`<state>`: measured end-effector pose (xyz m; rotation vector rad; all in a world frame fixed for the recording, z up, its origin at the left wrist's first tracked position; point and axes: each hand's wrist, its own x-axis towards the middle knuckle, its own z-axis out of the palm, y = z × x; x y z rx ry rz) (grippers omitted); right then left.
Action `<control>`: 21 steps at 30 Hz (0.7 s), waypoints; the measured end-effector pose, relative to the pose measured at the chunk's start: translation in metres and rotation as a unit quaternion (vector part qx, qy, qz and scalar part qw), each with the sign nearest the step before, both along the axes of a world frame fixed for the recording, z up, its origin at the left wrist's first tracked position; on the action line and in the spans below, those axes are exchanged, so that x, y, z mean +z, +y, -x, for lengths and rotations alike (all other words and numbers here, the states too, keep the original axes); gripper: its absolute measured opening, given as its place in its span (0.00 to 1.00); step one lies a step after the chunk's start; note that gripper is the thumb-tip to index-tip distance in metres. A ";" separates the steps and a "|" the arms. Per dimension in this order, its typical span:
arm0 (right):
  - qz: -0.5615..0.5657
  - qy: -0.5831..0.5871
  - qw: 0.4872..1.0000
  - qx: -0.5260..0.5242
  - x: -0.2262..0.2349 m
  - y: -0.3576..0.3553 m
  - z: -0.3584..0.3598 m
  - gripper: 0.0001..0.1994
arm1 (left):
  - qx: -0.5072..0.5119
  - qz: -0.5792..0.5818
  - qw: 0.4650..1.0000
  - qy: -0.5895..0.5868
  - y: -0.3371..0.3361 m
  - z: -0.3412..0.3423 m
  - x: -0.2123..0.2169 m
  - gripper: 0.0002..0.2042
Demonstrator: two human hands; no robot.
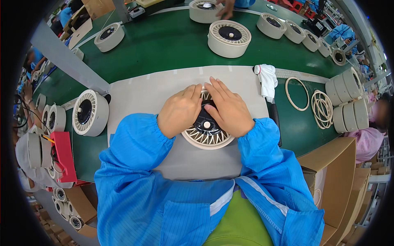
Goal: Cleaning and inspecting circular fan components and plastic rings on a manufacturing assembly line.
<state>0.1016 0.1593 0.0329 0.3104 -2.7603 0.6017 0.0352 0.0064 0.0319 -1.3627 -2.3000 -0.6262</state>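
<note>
Cream-coloured plastic, ribbed like spokes around a black hub, forms the round fan housing [207, 133] lying flat on a pale grey mat [135, 92] at the middle of the green counter [164, 45], directly in front of a person in a blue smock. The left hand [179, 110] and right hand [229, 108] both press down on its top, fingers [216, 88] stretched flat and held close together, resting on the housing rather than gripping it. A matching housing [90, 112] stands on edge just left of the mat, and others [229, 38] lie flat farther along the counter, where another person's hand [225, 8] touches one. A white cloth [267, 80] is draped at the mat's right corner, beside loose cream rings [322, 107]. Open brown cardboard cartons [338, 172] sit at lower right, and a red box [64, 156] at lower left.
</note>
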 end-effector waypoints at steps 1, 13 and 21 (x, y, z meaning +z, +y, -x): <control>-0.019 0.000 1.000 0.015 0.001 0.000 0.000 0.24 | -0.006 -0.042 0.999 0.004 0.000 -0.002 -0.001 0.11; 0.545 0.022 0.836 0.060 -0.011 0.028 0.018 0.23 | 0.029 -0.219 0.964 -0.147 -0.005 -0.008 -0.016 0.23; -0.086 0.000 0.790 -0.606 -0.063 0.207 -0.012 0.19 | -0.172 -0.007 0.985 0.017 -0.037 -0.053 -0.021 0.28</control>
